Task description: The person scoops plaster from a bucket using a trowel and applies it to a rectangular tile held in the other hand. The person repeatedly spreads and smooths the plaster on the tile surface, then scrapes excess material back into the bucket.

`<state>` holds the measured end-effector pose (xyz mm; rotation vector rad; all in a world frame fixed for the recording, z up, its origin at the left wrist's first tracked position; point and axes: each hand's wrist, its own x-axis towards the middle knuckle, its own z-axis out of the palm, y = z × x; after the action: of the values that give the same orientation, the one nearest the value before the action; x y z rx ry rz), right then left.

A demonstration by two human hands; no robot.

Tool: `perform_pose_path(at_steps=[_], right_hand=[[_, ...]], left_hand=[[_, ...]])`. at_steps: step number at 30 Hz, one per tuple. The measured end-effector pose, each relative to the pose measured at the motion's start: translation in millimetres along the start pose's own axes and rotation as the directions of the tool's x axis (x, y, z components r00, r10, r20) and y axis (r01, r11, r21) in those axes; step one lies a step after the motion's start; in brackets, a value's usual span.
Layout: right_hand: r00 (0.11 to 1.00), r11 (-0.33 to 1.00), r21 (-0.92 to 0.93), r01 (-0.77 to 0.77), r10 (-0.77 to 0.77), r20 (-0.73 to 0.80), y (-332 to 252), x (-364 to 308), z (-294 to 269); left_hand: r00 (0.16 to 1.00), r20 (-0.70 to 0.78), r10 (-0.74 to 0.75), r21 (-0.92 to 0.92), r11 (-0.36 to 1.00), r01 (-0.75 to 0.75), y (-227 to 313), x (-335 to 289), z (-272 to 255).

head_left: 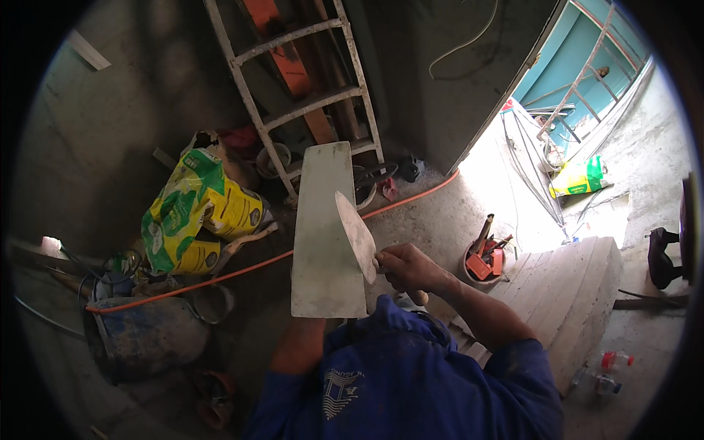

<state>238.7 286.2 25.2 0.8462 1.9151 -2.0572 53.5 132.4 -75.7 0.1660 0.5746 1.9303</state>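
Observation:
My right hand (408, 273) is closed round the handle of a pointed trowel (356, 236). The trowel's pale, leaf-shaped blade lies across the right edge of a long, pale grey-green slab (323, 235); whether it touches the face I cannot tell. Raised in front of my chest, the slab has its long side running away from me. My left forearm (299, 348) goes in under its near end, so the left hand supports it from below, with the fingers hidden behind it.
A ladder (308, 29) leans ahead; yellow-green bags (194, 213) sit left above a dirty bucket (150, 334). An orange hose (253, 270) crosses the floor. To the right are a tool bucket (484, 260), stacked pale blocks (557, 293), plastic bottles (605, 374) and a bright doorway with cables (539, 158).

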Motion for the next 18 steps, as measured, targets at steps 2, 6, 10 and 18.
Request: perform_pose_path(at_steps=[2, 6, 10, 18], right_hand=[[0.998, 0.998, -0.034, -0.043, 0.041, -0.049, -1.2, -2.1, 1.5], [0.97, 0.981, -0.078, -0.177, 0.16, -0.181, 19.7, -2.7, -13.9], [0.966, 0.997, 0.056, -0.061, 0.074, -0.249, 28.6, -11.0, -17.1], [0.968, 0.987, 0.154, -0.035, 0.072, -0.242, 63.1, -10.4, 3.2]], left_hand=[[1.0, -0.014, 0.019, 0.035, 0.999, -0.018, 4.4, -0.4, -0.8], [0.993, -0.061, 0.097, 0.221, 0.972, -0.081, 25.8, -1.1, -2.6], [0.975, -0.129, 0.181, 0.613, 0.787, -0.065, 43.2, 4.1, -14.0], [0.918, -0.38, 0.109, 0.704, 0.678, 0.211, -5.5, -0.3, 0.0]])
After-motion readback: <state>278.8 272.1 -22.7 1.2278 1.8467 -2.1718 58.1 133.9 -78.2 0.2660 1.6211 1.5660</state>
